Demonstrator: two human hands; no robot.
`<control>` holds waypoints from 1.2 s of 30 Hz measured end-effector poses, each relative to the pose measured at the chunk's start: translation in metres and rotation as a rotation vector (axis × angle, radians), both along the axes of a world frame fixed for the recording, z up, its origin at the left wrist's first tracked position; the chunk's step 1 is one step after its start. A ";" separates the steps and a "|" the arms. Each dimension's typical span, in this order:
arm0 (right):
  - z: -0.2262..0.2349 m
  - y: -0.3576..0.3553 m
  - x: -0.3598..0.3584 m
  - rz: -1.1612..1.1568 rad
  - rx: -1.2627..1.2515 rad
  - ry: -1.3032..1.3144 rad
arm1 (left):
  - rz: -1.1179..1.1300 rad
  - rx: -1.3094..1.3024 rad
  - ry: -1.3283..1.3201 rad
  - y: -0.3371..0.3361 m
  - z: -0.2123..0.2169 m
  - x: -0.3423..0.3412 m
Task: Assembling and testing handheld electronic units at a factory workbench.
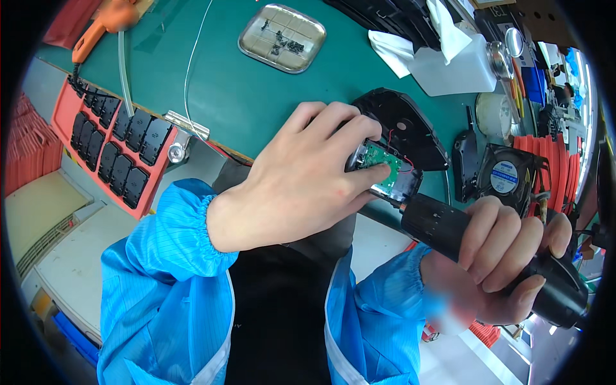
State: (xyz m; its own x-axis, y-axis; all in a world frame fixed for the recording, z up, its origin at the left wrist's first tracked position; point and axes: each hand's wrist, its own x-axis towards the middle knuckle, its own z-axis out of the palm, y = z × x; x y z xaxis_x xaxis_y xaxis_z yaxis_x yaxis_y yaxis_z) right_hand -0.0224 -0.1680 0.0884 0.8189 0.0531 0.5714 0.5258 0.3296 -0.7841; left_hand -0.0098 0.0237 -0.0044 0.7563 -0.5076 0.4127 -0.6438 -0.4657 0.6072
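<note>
My left hand [301, 179] grips a small housing [409, 185] with a dark rim, its fingers curled over the top. Inside the housing sits a green circuit board [389, 182], with a fingertip pressed against it. Thin red wires run from the board toward a larger black plastic shell [417, 128] lying just beyond on the bench. My right hand [500, 250] is wrapped around a black electric screwdriver [436, 221], held slanting with its nose at the housing's near edge. Whether the bit sits in a screw cannot be made out.
On the green bench [218, 83] stands a metal tray [282, 59] with small dark screws. A pink tray [151, 183] of black parts is at left, by a metal clamp [179, 147]. At right are a white dispenser bottle [452, 67] and a black fan [507, 176].
</note>
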 end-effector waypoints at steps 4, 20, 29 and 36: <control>-0.001 0.001 0.000 0.005 0.005 0.019 | 0.008 -0.001 0.004 -0.001 0.000 0.000; -0.001 0.000 0.002 0.007 0.015 -0.008 | -0.018 -0.010 0.068 0.002 0.004 0.001; -0.006 -0.006 0.005 0.097 0.015 -0.038 | -0.038 0.017 0.020 0.003 0.003 0.003; 0.003 -0.014 -0.002 0.046 -0.065 -0.058 | -0.069 0.040 0.022 0.008 0.007 0.005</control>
